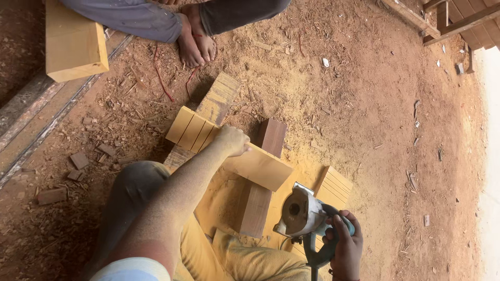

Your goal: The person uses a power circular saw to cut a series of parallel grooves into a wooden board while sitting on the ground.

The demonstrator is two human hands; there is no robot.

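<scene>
— Left first: left hand (233, 140) pressing flat on the plank (229, 148), grip closed over its far edge. Plank lying across two dark blocks (263, 171) on the sawdust floor (364, 119).

— Good to keep that pressure right above a block; best kept well apart from the cut line.

— Further right: right hand (345, 250) wrapped tight round the saw (302, 216) handle, saw held just off the plank's right end.

— Worth squaring the blade to the edge and steadying both knees. Someone's bare feet (195, 36) beyond, well apart.
</scene>
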